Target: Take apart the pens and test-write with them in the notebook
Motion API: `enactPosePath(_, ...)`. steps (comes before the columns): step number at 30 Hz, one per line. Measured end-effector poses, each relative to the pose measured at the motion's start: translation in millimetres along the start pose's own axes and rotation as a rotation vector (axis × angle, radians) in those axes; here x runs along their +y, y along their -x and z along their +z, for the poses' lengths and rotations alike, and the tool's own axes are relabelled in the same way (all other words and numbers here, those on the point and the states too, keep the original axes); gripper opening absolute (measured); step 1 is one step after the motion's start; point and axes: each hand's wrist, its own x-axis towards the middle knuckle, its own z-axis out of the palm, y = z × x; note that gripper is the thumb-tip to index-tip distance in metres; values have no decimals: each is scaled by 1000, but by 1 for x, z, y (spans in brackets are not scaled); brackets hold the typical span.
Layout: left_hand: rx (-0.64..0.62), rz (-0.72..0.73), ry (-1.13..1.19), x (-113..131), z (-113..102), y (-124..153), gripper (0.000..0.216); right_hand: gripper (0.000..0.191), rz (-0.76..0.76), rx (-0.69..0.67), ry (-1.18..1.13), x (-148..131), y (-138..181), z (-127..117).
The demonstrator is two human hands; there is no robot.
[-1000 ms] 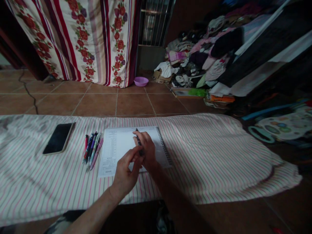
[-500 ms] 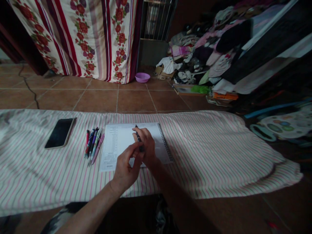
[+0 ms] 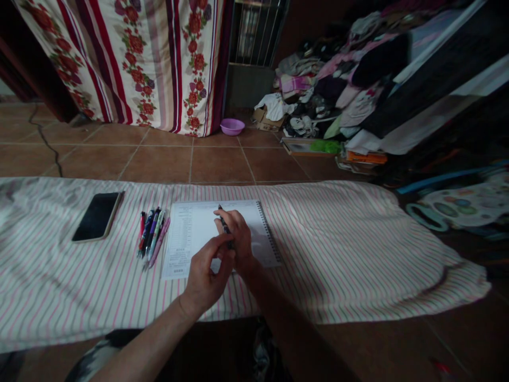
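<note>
A dark pen (image 3: 224, 225) slants above the paper, its upper end pointing away from me. My right hand (image 3: 240, 233) is closed around its middle. At the near end of the pen my left hand (image 3: 209, 270) pinches with thumb and forefinger, touching the right hand. Beneath both hands lies a spiral notebook (image 3: 260, 249) with its coil on the right; a printed sheet (image 3: 178, 233) covers its left part. Several pens (image 3: 153, 233) in red, dark, purple and pink lie side by side left of the sheet.
A smartphone (image 3: 97, 216) with a dark screen lies farther left on the striped cloth (image 3: 338, 249). Beyond the cloth are floor tiles, a purple basin (image 3: 233, 126), a floral curtain (image 3: 159, 63) and a heap of clothes (image 3: 318, 90). A cable (image 3: 50, 140) runs across the floor at left.
Both hands stay together on the pen. The right hand and the pen have shifted very slightly to the left; the other things have not moved.
</note>
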Motion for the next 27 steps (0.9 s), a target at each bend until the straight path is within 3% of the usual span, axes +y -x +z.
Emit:
enactPosePath(5,-82,111,11,3,-1,0,35,25,13,29,-74,0,0,-5)
enactPosePath(10,-112,129,70,5,-5,3,48,23,86,84,-228,-1,-4,-12)
enactPosePath(18,-45,-67,83,5,-6,4,36,18,610,153,-782,12,-17,-30)
enactPosePath(22,-48,-102,64,6,-5,3,34,24,685,208,-874,18,-20,-40)
enactPosePath(27,-63,-132,-2,0,-2,2,31,38,710,251,-781,34,-19,-48)
